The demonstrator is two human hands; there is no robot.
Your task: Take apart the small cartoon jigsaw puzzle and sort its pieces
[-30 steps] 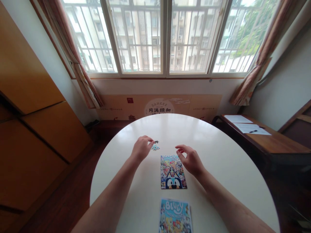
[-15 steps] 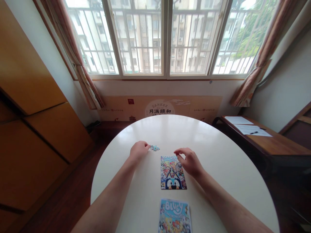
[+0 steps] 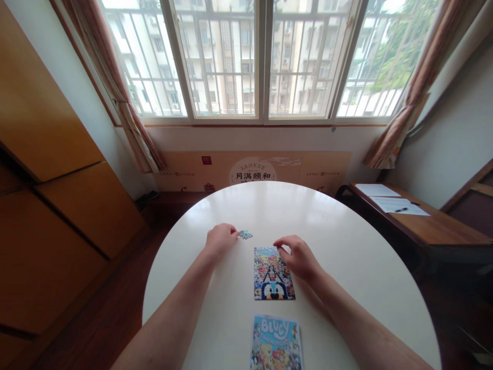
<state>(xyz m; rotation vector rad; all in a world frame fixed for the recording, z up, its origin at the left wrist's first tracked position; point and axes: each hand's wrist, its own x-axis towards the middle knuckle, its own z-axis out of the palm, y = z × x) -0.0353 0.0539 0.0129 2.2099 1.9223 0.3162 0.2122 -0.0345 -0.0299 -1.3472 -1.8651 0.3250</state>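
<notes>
On the white round table, a small heap of loose jigsaw pieces touches the fingertips of my left hand. That hand's fingers are curled together, and whatever they pinch is too small to make out. My right hand is bent over the top right of a colourful jigsaw puzzle with a blue dog's face at its bottom. Its thumb and forefinger come together at the puzzle's top edge, hiding that corner. Any piece between them cannot be seen. Nearer me lies a light blue "Bluey" picture sheet or box.
The round white table has a curved edge on both sides. At the right stands a wooden side table with papers and a dark pen-like item. Wooden cabinets are at the left, barred windows ahead.
My right fingertips have shifted very slightly left along the puzzle's top edge. My left fingers have moved slightly right against the loose pieces.
</notes>
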